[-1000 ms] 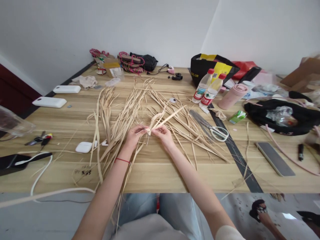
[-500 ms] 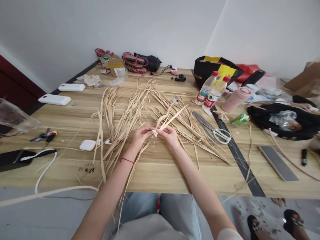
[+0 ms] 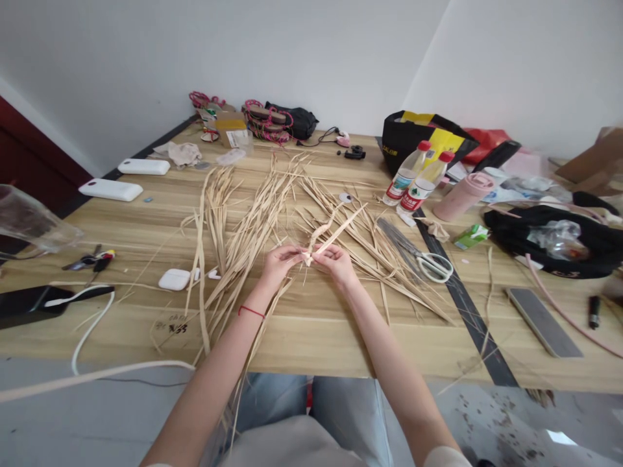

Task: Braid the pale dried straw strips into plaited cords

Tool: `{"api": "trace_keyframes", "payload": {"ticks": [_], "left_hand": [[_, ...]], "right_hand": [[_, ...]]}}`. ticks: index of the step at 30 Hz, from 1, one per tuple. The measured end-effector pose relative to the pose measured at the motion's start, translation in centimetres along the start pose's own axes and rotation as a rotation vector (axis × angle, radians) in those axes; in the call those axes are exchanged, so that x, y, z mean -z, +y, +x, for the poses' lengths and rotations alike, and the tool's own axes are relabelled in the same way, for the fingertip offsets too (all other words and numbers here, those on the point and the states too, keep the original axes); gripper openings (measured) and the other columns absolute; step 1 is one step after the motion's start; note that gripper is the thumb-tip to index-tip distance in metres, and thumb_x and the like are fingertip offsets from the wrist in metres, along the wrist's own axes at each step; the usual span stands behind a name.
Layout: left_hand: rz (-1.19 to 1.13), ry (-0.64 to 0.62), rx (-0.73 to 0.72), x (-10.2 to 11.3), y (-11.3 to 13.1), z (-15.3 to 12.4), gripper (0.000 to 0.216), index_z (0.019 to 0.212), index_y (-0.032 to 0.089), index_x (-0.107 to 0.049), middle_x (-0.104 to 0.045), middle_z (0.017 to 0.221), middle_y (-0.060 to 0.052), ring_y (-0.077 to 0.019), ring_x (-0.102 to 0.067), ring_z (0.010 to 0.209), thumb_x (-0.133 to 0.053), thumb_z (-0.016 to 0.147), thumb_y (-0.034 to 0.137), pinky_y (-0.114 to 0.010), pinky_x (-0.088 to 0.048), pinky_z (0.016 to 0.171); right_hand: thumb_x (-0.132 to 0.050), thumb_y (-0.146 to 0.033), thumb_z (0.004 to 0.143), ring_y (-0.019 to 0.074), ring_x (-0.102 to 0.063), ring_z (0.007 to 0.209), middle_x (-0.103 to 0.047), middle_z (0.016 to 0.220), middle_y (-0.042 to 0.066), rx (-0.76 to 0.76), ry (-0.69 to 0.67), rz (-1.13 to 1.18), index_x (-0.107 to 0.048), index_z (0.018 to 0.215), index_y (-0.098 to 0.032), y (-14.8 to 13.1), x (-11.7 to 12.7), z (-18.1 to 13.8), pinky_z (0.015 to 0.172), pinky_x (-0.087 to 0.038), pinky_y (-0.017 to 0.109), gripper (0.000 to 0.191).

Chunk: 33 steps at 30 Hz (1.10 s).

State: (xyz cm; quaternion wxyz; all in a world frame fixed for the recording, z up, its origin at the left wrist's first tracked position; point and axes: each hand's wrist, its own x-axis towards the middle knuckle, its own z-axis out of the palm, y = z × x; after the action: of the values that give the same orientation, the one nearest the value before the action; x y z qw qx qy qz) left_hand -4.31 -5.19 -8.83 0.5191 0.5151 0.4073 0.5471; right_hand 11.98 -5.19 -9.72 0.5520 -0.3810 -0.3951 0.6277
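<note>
- Tan fibre in the middle of it all: the braid (image 3: 320, 232), narrow, knobbly and bent, runs away from the grip, its near end right between the two hands.
- Left hand (image 3: 281, 264) has thumb and fingers pinched together on that near end, a thin red cord (image 3: 250, 311) looped round the wrist.
- Right hand (image 3: 337, 264) faces it, fingertips clamped on the same end, almost meeting the left's.
- One flat strip (image 3: 346, 226), pale and pointed, slants out past the right fingers, beyond the grip.
- Loose straw (image 3: 257, 224), long and ribbon-like, splays left of the grip and beyond it; spiky lengths criss-cross to the right.
- Scissors (image 3: 435, 266) lie farther right, pale looped handles nearer, grey blades pointing away.
- Beyond them, two clear bottles (image 3: 402, 183) with red caps, beside a smooth pink tumbler (image 3: 462, 198).
- White, rounded, glossy: the case (image 3: 174, 279), left of the grip on the wood-grained table (image 3: 311, 347).
</note>
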Motion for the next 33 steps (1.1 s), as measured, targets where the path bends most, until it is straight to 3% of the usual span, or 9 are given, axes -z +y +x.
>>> {"api": "trace_keyframes", "payload": {"ticks": [14,20,25,29,31,33], "left_hand": [[0.012,0.035,-0.095,0.0,-0.9,0.2,0.019,0.074,0.018,-0.071,-0.071,0.084,-0.004,-0.018,-0.064,0.081,-0.077,0.064,0.032,-0.034,-0.051,0.08],[-0.001,0.033,-0.097,-0.1,-0.7,0.0,0.017,0.076,0.018,-0.072,-0.071,0.085,-0.004,-0.0181,-0.065,0.083,-0.076,0.065,0.031,-0.034,-0.05,0.081],[-0.044,0.043,-0.069,-0.3,-0.4,-0.1,0.017,0.076,0.017,-0.071,-0.071,0.084,-0.003,-0.0176,-0.065,0.081,-0.077,0.064,0.03,-0.033,-0.051,0.08],[-0.047,0.049,-0.057,-0.3,-0.4,0.0,0.02,0.076,0.016,-0.071,-0.071,0.084,-0.004,-0.0182,-0.065,0.081,-0.077,0.064,0.031,-0.034,-0.052,0.08],[-0.03,0.038,-0.073,-0.3,-0.4,0.0,0.02,0.076,0.016,-0.07,-0.071,0.084,-0.004,-0.0181,-0.065,0.081,-0.077,0.065,0.032,-0.034,-0.052,0.08],[-0.004,0.01,-0.105,-0.4,-0.5,0.0,0.019,0.076,0.016,-0.07,-0.07,0.085,-0.005,-0.0181,-0.065,0.081,-0.076,0.066,0.032,-0.034,-0.052,0.08]], "right_hand": [[-0.082,-0.03,0.057,0.0229,-0.071,0.073,-0.075,0.075,0.004,0.207,-0.079,-0.26,-0.07,0.069,-0.02,-2.4,0.3,-1.0,0.073,-0.057,0.037,0.02],[-0.078,-0.029,0.064,0.0239,-0.069,0.08,-0.075,0.081,0.006,0.295,-0.204,-0.416,-0.073,0.07,-0.021,-3.3,0.2,-1.8,0.082,-0.053,0.04,0.012],[-0.082,-0.036,0.055,0.0179,-0.066,0.066,-0.07,0.07,0.002,0.226,0.057,-0.224,-0.064,0.07,-0.02,-1.9,0.0,-0.7,0.069,-0.053,0.033,0.029],[-0.073,-0.049,0.064,0.0096,-0.051,0.044,-0.055,0.055,-0.006,0.122,0.266,-0.158,-0.051,0.076,-0.021,-1.0,0.1,0.1,0.046,-0.042,0.023,0.038],[-0.068,-0.049,0.071,0.0074,-0.04,0.041,-0.046,0.054,-0.009,0.22,0.329,-0.255,-0.048,0.079,-0.022,-1.4,0.3,-0.2,0.042,-0.035,0.021,0.034],[-0.066,-0.042,0.076,0.0081,-0.039,0.048,-0.046,0.061,-0.006,0.395,0.243,-0.431,-0.052,0.086,-0.022,-2.6,0.6,-0.8,0.047,-0.035,0.022,0.026]]}}
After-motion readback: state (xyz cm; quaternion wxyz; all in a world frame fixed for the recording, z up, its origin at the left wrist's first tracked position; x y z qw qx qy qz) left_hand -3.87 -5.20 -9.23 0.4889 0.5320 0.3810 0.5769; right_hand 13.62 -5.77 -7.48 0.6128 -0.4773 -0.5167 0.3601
